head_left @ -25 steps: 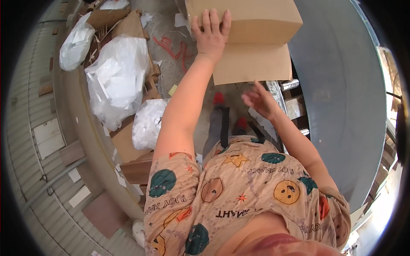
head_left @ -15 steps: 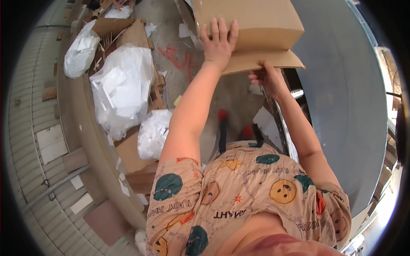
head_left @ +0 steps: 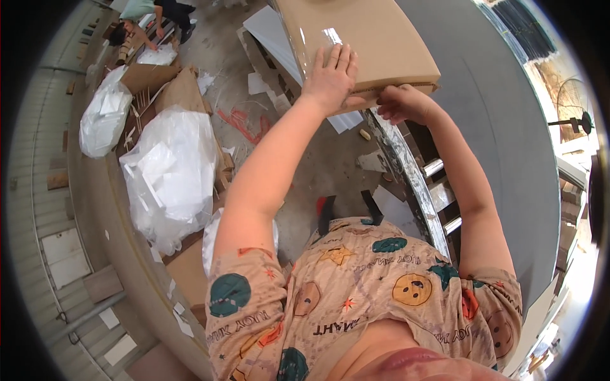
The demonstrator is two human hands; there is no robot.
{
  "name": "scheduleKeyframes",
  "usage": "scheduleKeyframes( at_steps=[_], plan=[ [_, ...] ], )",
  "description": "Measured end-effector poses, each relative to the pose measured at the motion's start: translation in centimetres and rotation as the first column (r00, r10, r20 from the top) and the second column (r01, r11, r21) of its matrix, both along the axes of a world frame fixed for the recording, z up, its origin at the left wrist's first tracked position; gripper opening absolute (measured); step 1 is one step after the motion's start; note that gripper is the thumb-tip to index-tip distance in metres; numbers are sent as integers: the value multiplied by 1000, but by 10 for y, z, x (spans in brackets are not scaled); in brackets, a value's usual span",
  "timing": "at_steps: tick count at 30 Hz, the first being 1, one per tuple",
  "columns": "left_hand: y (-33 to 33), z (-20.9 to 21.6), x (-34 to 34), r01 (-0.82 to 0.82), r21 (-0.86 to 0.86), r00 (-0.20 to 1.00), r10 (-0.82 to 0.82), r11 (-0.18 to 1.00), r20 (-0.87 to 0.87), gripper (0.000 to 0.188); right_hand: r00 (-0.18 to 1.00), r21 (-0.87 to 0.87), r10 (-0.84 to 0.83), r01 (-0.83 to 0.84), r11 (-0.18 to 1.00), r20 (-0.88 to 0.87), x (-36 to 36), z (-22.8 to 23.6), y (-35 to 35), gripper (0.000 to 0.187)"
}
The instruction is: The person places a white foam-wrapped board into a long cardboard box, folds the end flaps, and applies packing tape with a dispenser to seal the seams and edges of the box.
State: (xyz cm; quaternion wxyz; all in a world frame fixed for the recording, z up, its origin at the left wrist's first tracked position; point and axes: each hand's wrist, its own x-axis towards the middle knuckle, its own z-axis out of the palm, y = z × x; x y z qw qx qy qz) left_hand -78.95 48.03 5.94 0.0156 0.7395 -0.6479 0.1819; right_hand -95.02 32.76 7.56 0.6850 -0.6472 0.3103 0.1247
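A brown cardboard box (head_left: 365, 38) lies at the top of the view, partly resting on the grey tabletop, with shiny clear tape on its left part. My left hand (head_left: 332, 79) is spread flat on top by the near left corner, its thumb down over the near edge. At that edge, where a ribbed cardboard layer shows, my right hand (head_left: 406, 105) has its fingers curled in. Whether it grips anything there cannot be made out.
To my right stretches the large grey tabletop (head_left: 489, 127) with a worn metal frame edge (head_left: 406, 168). White-filled clear bags (head_left: 171, 178) stand at left by brown cardboard. Red strapping (head_left: 244, 126) litters the floor. Far left, another person (head_left: 143, 13) bends over. A fan (head_left: 575, 114) stands right.
The flap that stuck out at the box's near end is now folded up against it. My right hand has moved up to the top edge. My view has shifted, showing the other person.
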Motion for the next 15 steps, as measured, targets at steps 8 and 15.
scheduleKeyframes(
  at_steps=[8, 15],
  plan=[
    [-17, 2, -2, -27, 76, 998, 31, 997, -50, 94, 920, -868, 195, 386, -312, 339, 74, 8, -62, 47],
    [-3, -4, 23, -33, 0, 994, 32, 999, -100, 87, 975, -976, 64, 207, 70, 212, 131, -18, -44, 61]
  ],
)
